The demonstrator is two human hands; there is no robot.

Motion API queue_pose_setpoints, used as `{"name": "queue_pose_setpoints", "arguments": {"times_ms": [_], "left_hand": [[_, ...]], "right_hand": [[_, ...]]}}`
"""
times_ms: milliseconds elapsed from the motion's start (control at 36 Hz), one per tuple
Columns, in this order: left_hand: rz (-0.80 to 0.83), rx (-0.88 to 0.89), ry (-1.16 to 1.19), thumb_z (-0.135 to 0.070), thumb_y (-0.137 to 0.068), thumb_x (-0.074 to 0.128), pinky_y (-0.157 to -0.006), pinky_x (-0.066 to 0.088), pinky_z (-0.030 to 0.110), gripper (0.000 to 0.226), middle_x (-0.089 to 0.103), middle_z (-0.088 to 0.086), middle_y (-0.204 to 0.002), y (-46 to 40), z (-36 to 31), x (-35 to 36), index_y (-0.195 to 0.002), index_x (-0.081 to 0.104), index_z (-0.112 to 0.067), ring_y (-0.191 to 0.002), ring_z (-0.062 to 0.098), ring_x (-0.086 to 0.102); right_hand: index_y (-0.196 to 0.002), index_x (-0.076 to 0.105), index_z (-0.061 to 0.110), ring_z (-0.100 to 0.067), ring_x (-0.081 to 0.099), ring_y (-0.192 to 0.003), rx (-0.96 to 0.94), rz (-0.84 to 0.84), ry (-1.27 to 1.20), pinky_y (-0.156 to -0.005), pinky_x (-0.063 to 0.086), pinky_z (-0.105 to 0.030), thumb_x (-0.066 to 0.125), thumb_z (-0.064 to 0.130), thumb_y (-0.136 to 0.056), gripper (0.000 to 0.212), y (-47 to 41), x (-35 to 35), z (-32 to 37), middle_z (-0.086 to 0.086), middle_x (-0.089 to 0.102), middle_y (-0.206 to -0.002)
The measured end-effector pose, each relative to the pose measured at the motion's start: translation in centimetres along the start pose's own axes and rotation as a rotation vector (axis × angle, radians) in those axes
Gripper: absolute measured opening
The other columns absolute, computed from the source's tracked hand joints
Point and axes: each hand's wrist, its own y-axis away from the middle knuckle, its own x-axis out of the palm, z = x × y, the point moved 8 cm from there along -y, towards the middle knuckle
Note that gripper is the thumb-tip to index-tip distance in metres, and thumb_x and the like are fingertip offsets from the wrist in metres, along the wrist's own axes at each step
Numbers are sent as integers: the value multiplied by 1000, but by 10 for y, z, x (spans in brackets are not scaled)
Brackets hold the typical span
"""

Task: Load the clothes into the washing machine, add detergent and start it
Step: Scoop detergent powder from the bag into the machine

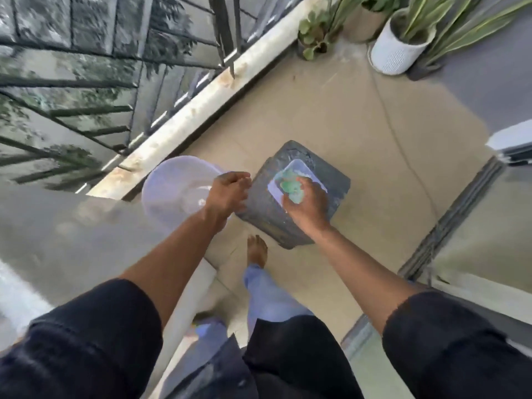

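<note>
Right hand (306, 208) grips detergent packet (290, 188) | left hand (230, 191) curled, empty

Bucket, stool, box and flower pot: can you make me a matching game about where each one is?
Things:
1. bucket
2. stool
3. box
4. flower pot

Places:
A. on top of the stool
B. far corner, with long green leaves
C. under the left hand, by the railing
D. middle of the floor, near the bare foot

Pairs: 1-C, 2-D, 3-A, 4-B
</note>
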Motion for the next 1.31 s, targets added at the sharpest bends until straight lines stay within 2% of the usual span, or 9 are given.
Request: {"name": "queue_pose_setpoints", "arguments": {"times_ms": [56,250,389,556,694,806,972,1167,1306], "left_hand": [[17,-12,-89,-11,-99,65,-67,41,33,14,54,13,-90,-20,4,16,-89,71,-18,-77,25,48],[49,-41,-295,-36,-81,66,-74,45,39,15,53,1,-71,-77,13,55,-75,66,-22,-76,21,50],[73,-30,-385,-21,-105,59,-70,43,33,8,49,8,-81,-101,16,78,-98,62,-19,-74,20,46],[74,-33,-540,-23,-104,57,-81,57,41,21,58,2,-81,-123,29,88,-117,72,-13,-79,23,56],[40,-34,-532,-33,-107,58,-94,57,37,43,69,17,-139,-124,30,86,-145,64,-15,-84,16,64],[36,-22,-513,-38,-108,56,-106,57,48,47,64,18,-146,-117,31,84,-151,59,-18,-106,26,72],[-7,-27,-411,-57,-94,57,-106,56,52,60,67,9,-141,-91,25,61,-147,61,-27,-125,29,64],[-128,103,-259,-64,-83,55,-101,58,57,48,76,4,-116,-46,0,11,-115,75,-34,-111,27,69],[-221,185,-126,-36,-106,58,-98,58,47,19,71,-11,-104,-1,-24,-28,-113,72,-26,-104,19,65]], "right_hand": [[-136,57,5,-41,54,-121,3,-19,155,-99,46,-47,79,31,-85,62,-13,1,-23,-22,61,-124],[-156,35,10,-37,41,-142,30,-16,447,-103,46,-48,82,66,-69,114,-47,0,-71,-15,44,-154],[-160,25,7,-37,43,-142,67,33,452,-104,49,-51,86,76,-55,139,-59,9,-99,-17,42,-154],[-159,17,12,-34,45,-139,130,140,345,-100,53,-49,93,65,-56,138,-67,23,-111,-12,35,-154],[-153,25,9,-33,52,-130,111,132,257,-95,52,-42,97,49,-60,125,-66,25,-105,-11,38,-145],[-148,30,10,-31,56,-121,105,108,237,-91,51,-38,95,47,-61,115,-58,23,-96,-9,42,-138],[-143,33,13,-29,55,-119,59,62,200,-85,52,-38,92,48,-60,107,-41,15,-70,-6,43,-136],[-153,32,16,-24,44,-132,-64,66,210,-92,48,-38,90,53,-65,112,-21,1,-12,-5,42,-144],[-150,35,16,-28,51,-124,-183,96,221,-95,51,-41,87,56,-63,109,0,-18,45,-7,45,-138]]}}
